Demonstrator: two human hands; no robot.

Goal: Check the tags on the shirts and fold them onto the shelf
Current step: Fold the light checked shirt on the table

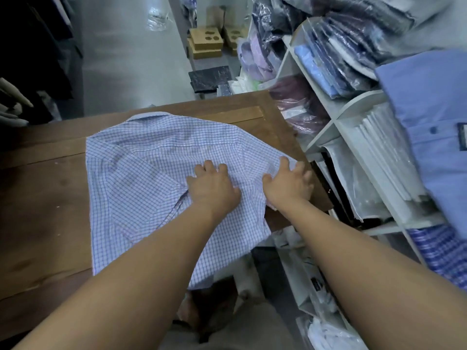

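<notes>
Currently, the blue-and-white checked shirt [151, 173] lies spread across the brown wooden bench [45, 198]. Its collar points to the far edge. Its near hem overhangs the near right corner of the bench.

Hand positions:
- The left hand [212, 188] rests palm down on the middle of the shirt, just right of a diagonal fold in the fabric. Its fingers are bent and the fingertips sit on the cloth. Whether they pinch any fabric cannot be told.
- The right hand [288, 183] is at the right edge of the shirt, where the cloth meets the right edge of the bench. Its fingers are spread and curled over that edge, and the fabric rises to a small peak under them, so this hand grips the shirt.
- The two hands are near each other but not touching. Both forearms are bare and reach in from the near side.

Surroundings:
- The white compartmented shelf [326, 127] stands just beside the right side of the bench.
- Its upper compartments hold folded dark and blue shirts in clear plastic bags [336, 61]. A lower compartment holds flat white packets on edge [384, 152].
- A plain blue buttoned shirt [429, 117] lies on top of the shelf at the right.
- Brown cardboard boxes [206, 42] sit on the grey floor beyond the bench.
</notes>
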